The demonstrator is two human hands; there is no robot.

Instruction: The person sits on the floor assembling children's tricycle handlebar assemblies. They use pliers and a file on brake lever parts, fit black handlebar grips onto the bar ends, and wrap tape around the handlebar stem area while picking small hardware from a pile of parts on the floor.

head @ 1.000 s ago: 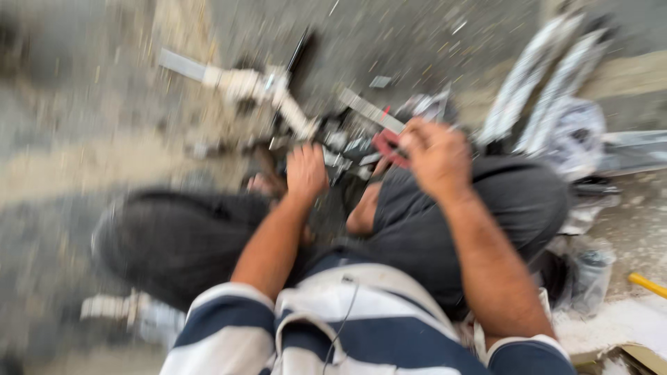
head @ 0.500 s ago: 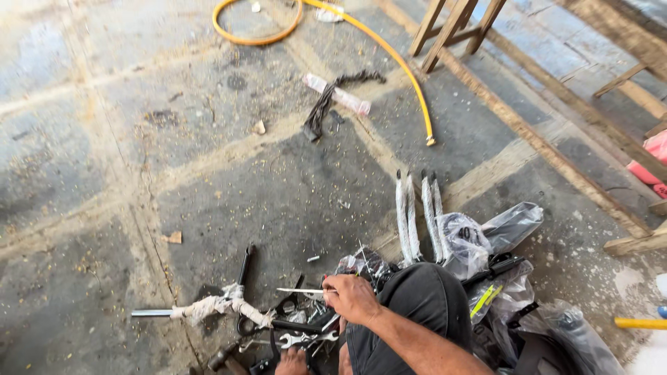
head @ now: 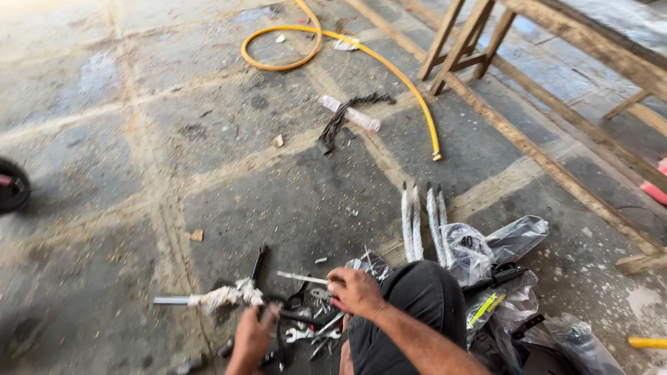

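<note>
Two hands (head: 253, 338), one yellow hose (head: 389, 62), four wrapped rods (head: 422, 223).

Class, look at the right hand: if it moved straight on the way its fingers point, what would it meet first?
Probably the thin metal rod right at the fingertips of the right hand, then the cloth-wrapped pipe; depth is unclear.

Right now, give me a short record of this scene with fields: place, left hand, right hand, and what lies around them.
place: concrete floor, person seated
left hand: over a heap of wrenches, grip unclear
right hand: fingers closed on a thin metal rod
near hands: rag-wrapped pipe
right side: clear plastic bags, wrapped metal strips
farther off: yellow hose, wooden frame
</note>
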